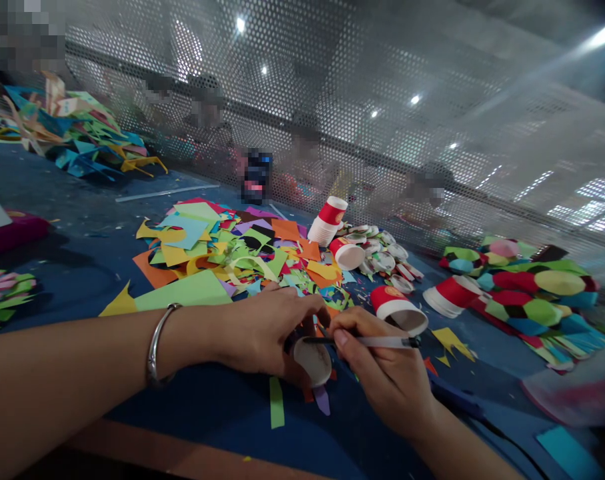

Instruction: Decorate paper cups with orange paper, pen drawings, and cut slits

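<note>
My left hand, with a silver bangle at the wrist, curls its fingers round a small round white piece that looks like the bottom of a paper cup. My right hand pinches a pen with a clear barrel and black end, lying across the top of that piece. A red and white paper cup lies on its side just beyond my right hand. Under and around the hands are paper scraps, among them a green strip and a purple scrap.
A heap of coloured paper offcuts spreads beyond my left hand. Stacked cups and cut cup pieces stand behind. Colourful paper crafts lie right, near a dark blue corded tool. People sit behind a perforated screen.
</note>
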A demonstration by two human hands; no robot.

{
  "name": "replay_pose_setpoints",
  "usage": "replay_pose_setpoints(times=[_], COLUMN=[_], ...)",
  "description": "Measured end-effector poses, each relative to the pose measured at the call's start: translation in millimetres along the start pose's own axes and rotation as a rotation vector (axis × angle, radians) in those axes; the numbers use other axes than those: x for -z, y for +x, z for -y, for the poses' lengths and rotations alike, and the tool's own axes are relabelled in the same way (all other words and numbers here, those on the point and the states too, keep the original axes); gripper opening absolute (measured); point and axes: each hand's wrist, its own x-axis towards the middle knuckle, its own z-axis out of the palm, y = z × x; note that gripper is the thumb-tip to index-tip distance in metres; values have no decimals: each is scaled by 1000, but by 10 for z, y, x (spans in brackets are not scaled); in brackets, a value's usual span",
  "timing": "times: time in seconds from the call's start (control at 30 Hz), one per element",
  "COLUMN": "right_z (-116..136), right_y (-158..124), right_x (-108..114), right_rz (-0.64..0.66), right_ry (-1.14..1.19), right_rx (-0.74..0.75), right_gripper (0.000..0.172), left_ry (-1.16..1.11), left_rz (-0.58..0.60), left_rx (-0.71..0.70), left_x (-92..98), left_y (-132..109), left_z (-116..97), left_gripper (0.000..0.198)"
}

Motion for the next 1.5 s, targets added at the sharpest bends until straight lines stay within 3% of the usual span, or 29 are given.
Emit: replay_pose_setpoints(times=[0.8, 1.5], right_z=[-13, -33], right_y=[-52, -62], right_x=[40, 27], right_rz=[-22, -4], right_ry=[-22, 17], right_rx=[10, 7], right_gripper=[15, 14], left_ry=[15, 35], left_rz=[-7, 10], left_rx=[-6, -4], left_x=[-16, 11], left_y=[7, -10], left_z=[30, -12], left_gripper=[66, 58])
